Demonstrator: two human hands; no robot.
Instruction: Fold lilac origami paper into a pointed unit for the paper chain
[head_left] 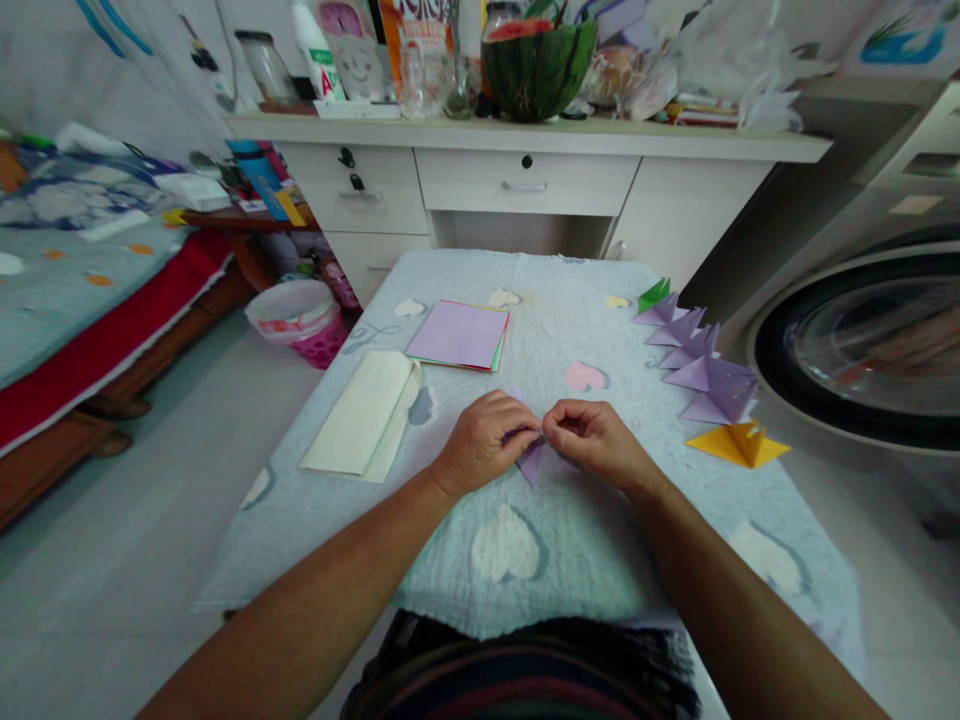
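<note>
Between my hands, over the middle of the cloth-covered table (450,540), is a small folded piece of purple origami paper (531,468). My left hand (491,438) pinches it, with a purple point sticking out below the fingers and a bit above. Close against it, my right hand (589,440) has its thumb and finger pressed together at the paper's right end. The fingers hide most of the folded shape. Toward the back left lies a stack of square origami paper (461,335), purple on top. A folded pale sheet (364,415) lies left of my hands.
Along the table's right edge stand folded paper cranes: several purple ones (712,380), a green one (654,293) and a yellow one (739,443). A white cabinet (525,185) with a cut watermelon (538,70) stands behind. A washing machine (862,330) is at right, a pink bin (300,320) at left.
</note>
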